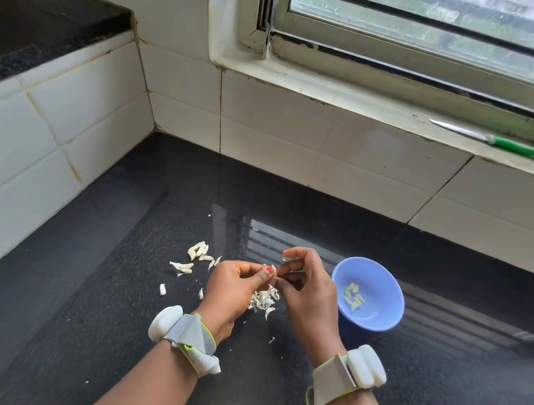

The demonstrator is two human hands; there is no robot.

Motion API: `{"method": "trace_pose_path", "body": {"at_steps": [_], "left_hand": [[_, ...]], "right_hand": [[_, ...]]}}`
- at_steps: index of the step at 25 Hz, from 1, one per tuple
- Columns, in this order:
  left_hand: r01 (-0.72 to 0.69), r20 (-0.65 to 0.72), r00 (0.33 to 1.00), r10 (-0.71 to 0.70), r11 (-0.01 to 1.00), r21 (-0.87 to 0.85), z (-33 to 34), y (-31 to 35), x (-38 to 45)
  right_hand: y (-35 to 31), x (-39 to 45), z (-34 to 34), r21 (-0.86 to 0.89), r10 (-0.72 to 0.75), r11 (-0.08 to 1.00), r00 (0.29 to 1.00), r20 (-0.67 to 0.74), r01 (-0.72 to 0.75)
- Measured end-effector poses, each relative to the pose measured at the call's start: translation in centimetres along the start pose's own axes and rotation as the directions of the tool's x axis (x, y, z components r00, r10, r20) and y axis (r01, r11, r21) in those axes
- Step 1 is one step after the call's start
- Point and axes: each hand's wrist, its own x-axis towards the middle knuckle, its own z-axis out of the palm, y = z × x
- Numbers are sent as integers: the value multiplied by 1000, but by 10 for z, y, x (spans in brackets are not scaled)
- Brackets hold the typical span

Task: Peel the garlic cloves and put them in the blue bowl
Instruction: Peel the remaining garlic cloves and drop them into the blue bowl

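- Right above the glossy black speckled stone desk [73, 329], both hands meet over a heap of peel. The left hand [236, 284] and the right hand [306, 291] each have their fingers curled in, and both grips pinch the same small pale garlic clove [274, 270] between the fingertips. It's mostly hidden by the fingers, so can't say how much skin is on it.
- The round blue plastic bowl [382, 282] sits on the desk just beside the right hand, on its far right side. Smooth walls, tilted a bit toward the camera. Inside: a little cluster of peeled yellowish-white garlic cloves [353, 297], roughly seven, too bunched to count exactly.
- Under the hands there's a loose pile of thin, papery white garlic skins [264, 300], curly and flaky.
- Left of the left hand, a scatter of unpeeled whitish cloves [197, 254], maybe eight or so, plus two stray bits nearer the wrist.
- Two padded grey wristbands with white oval pods, one on the left wrist [184, 337] and one on the right [349, 374].
- One knife with a green handle and a pale blade [490, 138] lies flat on the window ledge, well apart from everything.
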Motion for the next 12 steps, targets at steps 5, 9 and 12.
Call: {"method": "trace_pose_path", "body": {"at_steps": [5,9,12], "left_hand": [[-13,12,1000,14,1000,-25,0,2,-1],[-24,-1,1000,24,1000,-14,1,2,-1],[-35,-8,999,34,999,-16,0,2,-2]], "right_hand": [[1,1,0,60,30,998,1000,1,-30],[2,1,-1,85,39,996,999,4,-40],[2,1,1,111,50,993,999,9,-50]]}}
